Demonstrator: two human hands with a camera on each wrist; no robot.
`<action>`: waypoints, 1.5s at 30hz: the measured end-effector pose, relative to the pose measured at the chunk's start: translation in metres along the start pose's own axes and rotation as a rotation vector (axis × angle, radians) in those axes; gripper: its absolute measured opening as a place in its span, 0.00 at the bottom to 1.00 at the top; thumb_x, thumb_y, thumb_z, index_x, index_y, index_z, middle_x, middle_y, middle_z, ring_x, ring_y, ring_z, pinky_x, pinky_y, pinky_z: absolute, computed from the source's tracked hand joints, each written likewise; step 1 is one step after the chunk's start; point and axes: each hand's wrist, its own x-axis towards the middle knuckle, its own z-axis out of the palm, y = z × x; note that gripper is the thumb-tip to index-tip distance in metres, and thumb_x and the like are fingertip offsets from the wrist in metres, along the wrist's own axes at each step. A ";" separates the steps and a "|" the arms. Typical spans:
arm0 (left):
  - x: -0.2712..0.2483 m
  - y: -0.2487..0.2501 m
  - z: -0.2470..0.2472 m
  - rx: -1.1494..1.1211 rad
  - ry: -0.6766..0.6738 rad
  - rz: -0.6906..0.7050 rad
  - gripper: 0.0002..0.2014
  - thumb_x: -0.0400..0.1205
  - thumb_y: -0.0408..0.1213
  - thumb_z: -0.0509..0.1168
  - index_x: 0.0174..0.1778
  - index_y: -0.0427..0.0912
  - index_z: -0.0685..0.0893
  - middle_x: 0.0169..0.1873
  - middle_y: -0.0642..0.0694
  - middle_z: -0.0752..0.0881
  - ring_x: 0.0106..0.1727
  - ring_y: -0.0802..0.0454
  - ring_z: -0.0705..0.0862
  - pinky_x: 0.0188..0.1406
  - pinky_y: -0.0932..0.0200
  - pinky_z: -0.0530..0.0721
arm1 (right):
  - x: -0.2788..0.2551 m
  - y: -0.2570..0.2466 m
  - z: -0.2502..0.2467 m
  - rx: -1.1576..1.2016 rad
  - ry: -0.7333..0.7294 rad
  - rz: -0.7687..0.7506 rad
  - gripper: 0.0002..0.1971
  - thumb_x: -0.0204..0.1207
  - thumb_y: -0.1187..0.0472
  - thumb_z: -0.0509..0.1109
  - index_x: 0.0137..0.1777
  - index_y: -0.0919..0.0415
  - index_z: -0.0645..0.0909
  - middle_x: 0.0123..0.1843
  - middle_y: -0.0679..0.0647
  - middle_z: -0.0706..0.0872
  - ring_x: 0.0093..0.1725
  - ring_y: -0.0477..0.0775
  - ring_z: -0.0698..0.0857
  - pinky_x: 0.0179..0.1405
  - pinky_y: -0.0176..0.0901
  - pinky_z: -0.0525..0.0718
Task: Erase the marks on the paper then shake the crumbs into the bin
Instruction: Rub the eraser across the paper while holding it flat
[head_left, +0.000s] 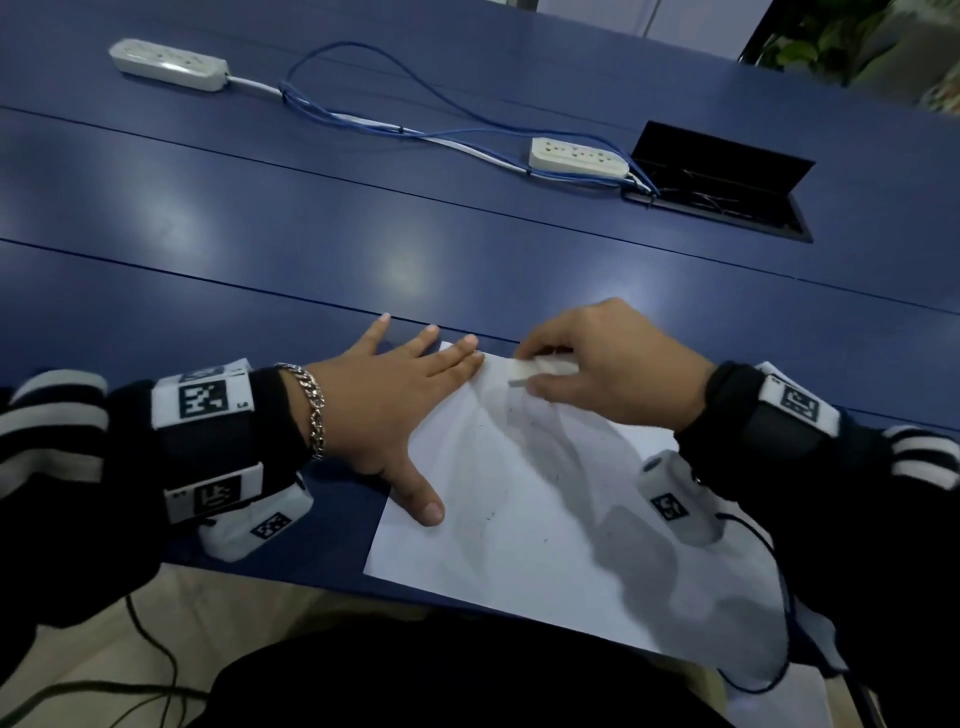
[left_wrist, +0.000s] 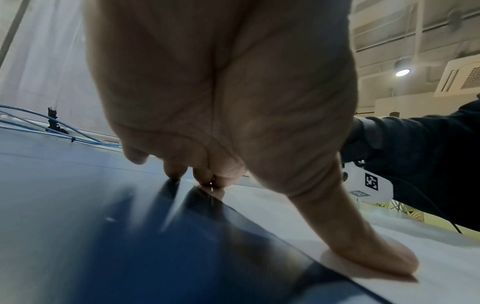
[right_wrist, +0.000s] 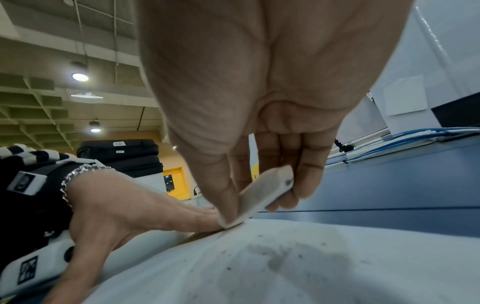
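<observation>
The sheet of paper (head_left: 519, 519) lies at the near edge of the blue table (head_left: 260, 234). The left hand (head_left: 395, 405) lies flat with straight fingers, pinning the paper's left edge. The right hand (head_left: 608, 358) pinches a white eraser (head_left: 540, 370) against the paper's far corner, dark crumbs (right_wrist: 272, 257) scattered nearby.

The table (head_left: 311, 249) has a smooth, semi-glossy blue top that reflects the ceiling lights. The sheet of paper (head_left: 519, 545) is matt white, dusted with dark crumbs (right_wrist: 272, 253). The eraser (right_wrist: 262, 195) looks like matt, off-white rubber. The bracelet (head_left: 314, 410) is shiny metal chain. The 2 power strips (head_left: 169, 63) look like glossy white plastic.
</observation>
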 end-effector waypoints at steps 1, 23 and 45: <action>0.000 0.001 -0.001 0.006 -0.012 -0.011 0.79 0.57 0.90 0.63 0.88 0.54 0.22 0.87 0.58 0.23 0.90 0.45 0.26 0.84 0.21 0.30 | 0.006 -0.002 0.002 -0.001 0.020 0.006 0.12 0.77 0.46 0.74 0.57 0.46 0.89 0.51 0.42 0.92 0.49 0.46 0.86 0.46 0.29 0.75; 0.000 0.004 -0.001 -0.002 -0.043 -0.077 0.82 0.52 0.90 0.66 0.85 0.58 0.18 0.84 0.65 0.20 0.89 0.38 0.26 0.73 0.07 0.31 | 0.006 -0.011 0.018 -0.125 -0.063 -0.103 0.15 0.79 0.43 0.70 0.59 0.48 0.89 0.50 0.46 0.89 0.50 0.53 0.86 0.51 0.49 0.84; 0.000 0.002 -0.001 -0.023 -0.067 -0.080 0.81 0.50 0.91 0.65 0.84 0.61 0.18 0.83 0.66 0.19 0.89 0.38 0.25 0.72 0.06 0.32 | 0.010 -0.006 0.018 -0.074 0.043 0.026 0.18 0.77 0.41 0.67 0.57 0.49 0.88 0.52 0.48 0.90 0.53 0.55 0.87 0.54 0.54 0.85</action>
